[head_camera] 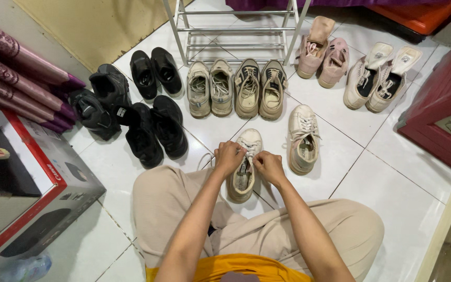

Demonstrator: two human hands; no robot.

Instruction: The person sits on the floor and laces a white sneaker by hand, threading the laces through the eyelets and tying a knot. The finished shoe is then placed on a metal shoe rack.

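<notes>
A cream sneaker [247,143] lies on the white tiled floor between my knees, toe pointing away. My left hand [228,157] and my right hand [269,166] are both closed on its laces near the tongue, fingers pinched. A loose lace end loops out to the left of my left hand. Its matching sneaker [303,138] sits just to the right, untouched. My beige trousers and orange shirt fill the lower part of the view.
Pairs of shoes lie on the floor ahead: black ones [154,127] at left, beige ones [236,87] in the middle, pink [322,55] and white [376,77] at right. A metal rack [236,28] stands behind. A cardboard box [24,188] sits at left, red furniture [439,104] at right.
</notes>
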